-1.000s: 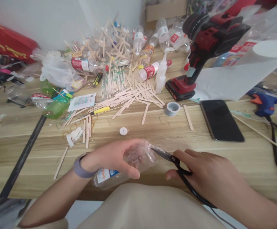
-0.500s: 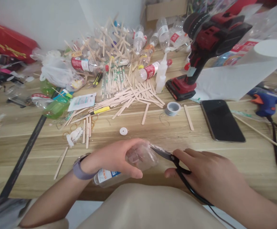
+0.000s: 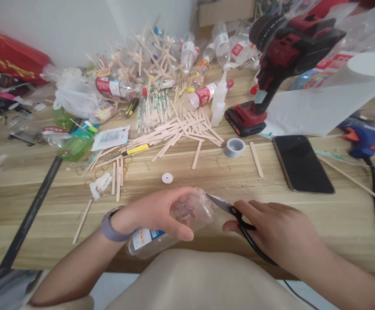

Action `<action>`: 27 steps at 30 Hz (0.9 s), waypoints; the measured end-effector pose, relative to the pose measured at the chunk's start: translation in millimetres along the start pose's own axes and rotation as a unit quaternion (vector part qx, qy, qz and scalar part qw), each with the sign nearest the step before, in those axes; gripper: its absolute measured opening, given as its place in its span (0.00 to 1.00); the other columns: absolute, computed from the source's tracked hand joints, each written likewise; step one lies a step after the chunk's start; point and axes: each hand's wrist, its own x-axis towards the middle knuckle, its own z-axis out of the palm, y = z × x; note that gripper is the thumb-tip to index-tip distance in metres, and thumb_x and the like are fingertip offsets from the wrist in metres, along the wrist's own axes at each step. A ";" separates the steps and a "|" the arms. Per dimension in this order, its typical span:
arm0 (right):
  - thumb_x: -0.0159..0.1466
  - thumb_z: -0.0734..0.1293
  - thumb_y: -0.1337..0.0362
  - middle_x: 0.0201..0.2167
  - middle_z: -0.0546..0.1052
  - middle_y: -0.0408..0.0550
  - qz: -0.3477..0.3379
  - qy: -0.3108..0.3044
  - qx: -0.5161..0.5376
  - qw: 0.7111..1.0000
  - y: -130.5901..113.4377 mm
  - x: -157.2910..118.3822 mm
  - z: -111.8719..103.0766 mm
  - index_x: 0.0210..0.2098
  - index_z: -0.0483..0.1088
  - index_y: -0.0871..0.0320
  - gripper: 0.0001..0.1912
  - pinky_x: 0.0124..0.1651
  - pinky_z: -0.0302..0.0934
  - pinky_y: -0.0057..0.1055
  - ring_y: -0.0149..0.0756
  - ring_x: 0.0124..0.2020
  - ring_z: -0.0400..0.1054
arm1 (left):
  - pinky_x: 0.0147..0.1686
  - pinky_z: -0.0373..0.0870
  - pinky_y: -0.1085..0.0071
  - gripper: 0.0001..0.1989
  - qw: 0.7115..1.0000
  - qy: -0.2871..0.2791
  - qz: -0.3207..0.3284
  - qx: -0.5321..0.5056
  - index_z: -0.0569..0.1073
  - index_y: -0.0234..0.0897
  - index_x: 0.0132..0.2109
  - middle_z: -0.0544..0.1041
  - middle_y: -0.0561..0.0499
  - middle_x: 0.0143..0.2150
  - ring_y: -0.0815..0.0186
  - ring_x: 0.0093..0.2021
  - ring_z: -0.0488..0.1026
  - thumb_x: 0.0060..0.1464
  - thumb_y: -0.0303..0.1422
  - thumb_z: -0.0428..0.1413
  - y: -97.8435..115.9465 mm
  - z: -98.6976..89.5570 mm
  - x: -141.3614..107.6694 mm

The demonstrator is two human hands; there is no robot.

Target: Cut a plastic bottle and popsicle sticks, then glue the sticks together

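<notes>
1. At 12 o'clock from the bottle, heaped wooden sticks (image 3: 187, 129) are spread over the wooden table (image 3: 200, 181)
2. The cordless drill (image 3: 280, 56) is stood on its battery base at 1 o'clock
3. The right hand (image 3: 280, 228) is seen at 3 o'clock, closed on the scissors' handles
4. By the left hand (image 3: 161, 211), the clear plastic bottle is clamped from above, thumb on the near side
5. The bottle (image 3: 200, 217) is held on its side by the table's near edge, its label (image 3: 142, 239) end pointed to 8 o'clock; it is judged light, thin-walled, slippery and easily dented, the clear end floppier, so it is best gripped gently round the firmer body near the label
6. The scissors (image 3: 235, 212) are aimed at 10 o'clock, tip at the bottle's far rim; whether the plastic is touched cannot be told. They are judged stiff and heavier, best held by the handles
7. The phone (image 3: 303, 163) is laid flat at 2 o'clock
8. A small white disc (image 3: 167, 178) is placed at 12 o'clock
</notes>
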 end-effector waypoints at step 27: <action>0.75 0.53 0.57 0.19 0.70 0.44 -0.174 0.023 -0.071 0.982 20.8 13.2 -25.3 0.31 0.74 0.57 0.24 0.30 0.49 0.35 0.35 0.21 0.64 | 0.34 0.70 0.69 0.30 0.962 -0.178 0.005 -0.207 0.73 0.36 0.45 0.78 0.51 0.37 0.64 0.35 0.74 0.31 0.32 0.73 -17.3 -4.0 5.5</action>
